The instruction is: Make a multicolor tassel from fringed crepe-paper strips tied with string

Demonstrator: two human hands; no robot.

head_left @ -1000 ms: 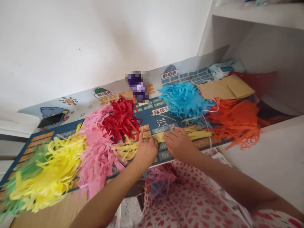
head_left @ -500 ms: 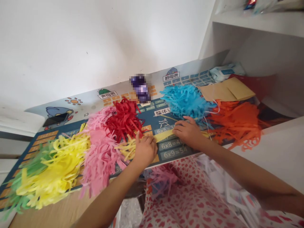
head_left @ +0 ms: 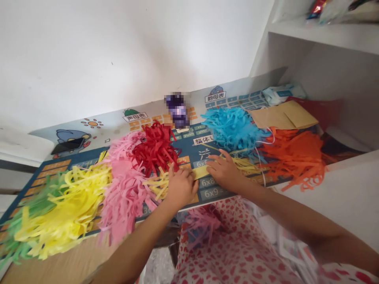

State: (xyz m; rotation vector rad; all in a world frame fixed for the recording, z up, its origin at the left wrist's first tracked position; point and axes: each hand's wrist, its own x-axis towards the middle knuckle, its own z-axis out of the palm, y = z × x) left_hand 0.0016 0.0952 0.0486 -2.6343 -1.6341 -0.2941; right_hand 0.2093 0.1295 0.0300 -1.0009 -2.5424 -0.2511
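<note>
A yellow fringed paper tassel [head_left: 201, 172] lies flat on the printed desk mat, its plain band showing between my hands. My left hand [head_left: 182, 187] grips the band's left part, with loose fringe spreading beyond it. On the band's right part is my right hand [head_left: 225, 172], fingers bent over the paper; more yellow fringe fans out past it. The undersides of both hands are hidden. Close to my left hand lies a red paper tassel [head_left: 155, 152], beside a pink one [head_left: 126, 193]. A blue tassel [head_left: 233, 126] sits just beyond my right hand.
Bright yellow [head_left: 68, 213] and green tassels [head_left: 38, 205] cover the mat's left end. Orange fringe [head_left: 296, 157], a white cord [head_left: 259, 159] and brown paper [head_left: 284, 114] lie right. A phone [head_left: 68, 146] and a purple pack [head_left: 178, 111] are near the wall; more pink fringe [head_left: 204, 223] rests on my lap.
My right hand has slid left along the yellow tassel, toward my left hand. Less of the band shows between them, and more fringe is uncovered at right. My left hand stays nearly in place.
</note>
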